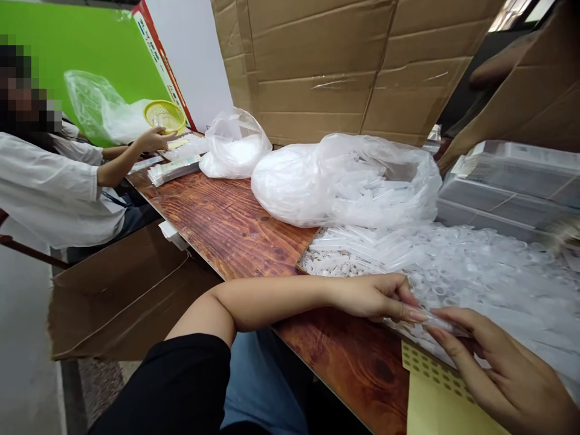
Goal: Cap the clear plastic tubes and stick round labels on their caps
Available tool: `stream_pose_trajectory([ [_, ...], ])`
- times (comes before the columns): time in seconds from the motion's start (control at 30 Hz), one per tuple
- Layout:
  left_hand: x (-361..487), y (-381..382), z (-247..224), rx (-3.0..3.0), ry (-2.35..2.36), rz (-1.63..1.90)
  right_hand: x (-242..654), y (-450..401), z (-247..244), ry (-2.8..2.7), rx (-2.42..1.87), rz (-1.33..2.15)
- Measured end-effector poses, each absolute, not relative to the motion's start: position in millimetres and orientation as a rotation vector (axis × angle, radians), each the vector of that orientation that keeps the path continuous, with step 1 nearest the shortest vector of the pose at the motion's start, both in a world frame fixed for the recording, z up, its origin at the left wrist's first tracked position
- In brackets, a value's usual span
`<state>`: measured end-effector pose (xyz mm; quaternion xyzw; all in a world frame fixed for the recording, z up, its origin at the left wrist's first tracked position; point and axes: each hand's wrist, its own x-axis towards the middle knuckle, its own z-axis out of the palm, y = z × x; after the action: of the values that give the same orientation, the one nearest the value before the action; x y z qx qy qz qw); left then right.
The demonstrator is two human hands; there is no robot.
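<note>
Both hands meet at the near edge of a shallow tray of small translucent plastic parts (457, 260). My left hand (371, 296) pinches one end of a clear plastic tube (441, 323) between thumb and fingers. From the other side, my right hand (502, 362) is closed round the tube's other end. The fingers partly hide the tube, so its ends cannot be made out. Below the hands lies a yellow sheet (435, 402) with rows of round dots, partly covered by my right hand. Long clear tubes (362, 244) lie at the tray's far left.
Bags of plastic parts (362, 181) stand behind the tray, beside stacked clear boxes (512, 181). A cardboard sheet (326, 66) rises at the back. To the left, a person in a white shirt (58, 181) reaches near a yellow basket (165, 116). An open carton (122, 296) sits below the table edge.
</note>
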<state>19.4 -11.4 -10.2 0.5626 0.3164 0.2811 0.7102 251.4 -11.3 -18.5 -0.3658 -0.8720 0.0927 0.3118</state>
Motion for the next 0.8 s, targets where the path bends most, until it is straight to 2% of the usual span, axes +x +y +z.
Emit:
stream_pose_trajectory([
  [0.13,17,-16,0,1.485,0.780,0.735,245,-17,-13,-2.307,-0.928,0.161],
  [0.33,12,-17,8,1.747,0.902,0.677,244,-12,-12,-2.330,-1.083,0.365],
  [0.57,14,-14,1,1.597,0.813,0.713,234,-18,-4,-2.272,-0.819,0.129],
  [0.8,12,-19,0,1.970,0.944,0.641,231,-20,-7,-2.220,-0.959,0.125],
])
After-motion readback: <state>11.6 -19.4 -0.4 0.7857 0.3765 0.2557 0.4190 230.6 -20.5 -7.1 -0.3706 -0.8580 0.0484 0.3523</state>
